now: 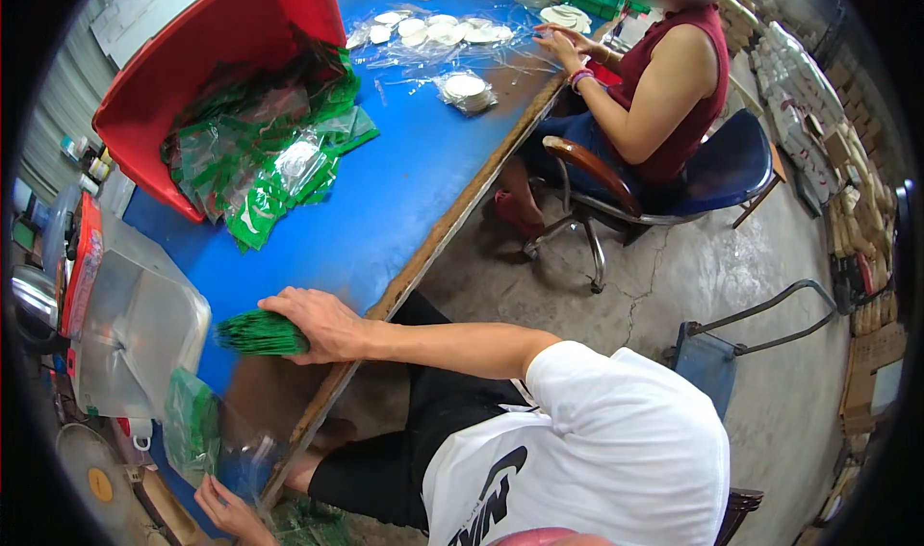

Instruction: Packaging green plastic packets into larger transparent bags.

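Observation:
My right hand (322, 327) is closed around one end of a thick stack of green flat packets (260, 332) at the near edge of the blue table (289, 257). Many thin edges show along the stack. At the lower left, my left hand (229, 510) pinches the edge of a clear plastic bag (191, 421), which has green packets inside. The bag lies beside a translucent plastic bin (144, 320). Part of my left hand and its forearm are cut off by the picture's lower edge.
A tipped red tub (207, 46) spills green-and-clear packets (274, 166) onto the table. White round pieces (443, 31) lie farther back. A co-worker (674, 94) sits on a blue chair (717, 176) at the table's right edge. A blue trolley (707, 363) stands on the floor.

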The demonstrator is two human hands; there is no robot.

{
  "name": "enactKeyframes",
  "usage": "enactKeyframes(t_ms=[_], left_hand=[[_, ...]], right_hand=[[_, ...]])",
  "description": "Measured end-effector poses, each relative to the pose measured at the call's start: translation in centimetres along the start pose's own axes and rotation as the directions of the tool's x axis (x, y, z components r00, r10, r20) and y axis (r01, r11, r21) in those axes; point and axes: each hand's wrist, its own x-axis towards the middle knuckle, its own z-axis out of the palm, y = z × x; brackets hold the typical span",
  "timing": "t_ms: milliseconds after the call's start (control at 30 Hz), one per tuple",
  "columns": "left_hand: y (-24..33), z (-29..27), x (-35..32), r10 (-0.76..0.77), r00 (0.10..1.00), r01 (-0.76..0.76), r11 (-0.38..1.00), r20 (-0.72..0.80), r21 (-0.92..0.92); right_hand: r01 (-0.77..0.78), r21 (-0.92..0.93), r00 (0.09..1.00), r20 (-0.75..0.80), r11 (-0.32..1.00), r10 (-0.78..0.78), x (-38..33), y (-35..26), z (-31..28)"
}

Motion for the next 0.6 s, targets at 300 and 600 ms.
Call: enactKeyframes(t_ms=[300,600], left_hand=[[5.1,0.9,0.9,0.002,0.999,0.003,0.989,0.035,-0.148],[9.7,2.1,3.2,0.043,0.996,-0.063,0.965,-0.084,-0.254]], right_hand=[[-0.408,0.236,0.913,0.081,0.882,0.400,0.4,-1.9,-0.4],[-0.857,0.426,0.514,0.741,0.289,0.432,1.9,-4.5,-1.5]])
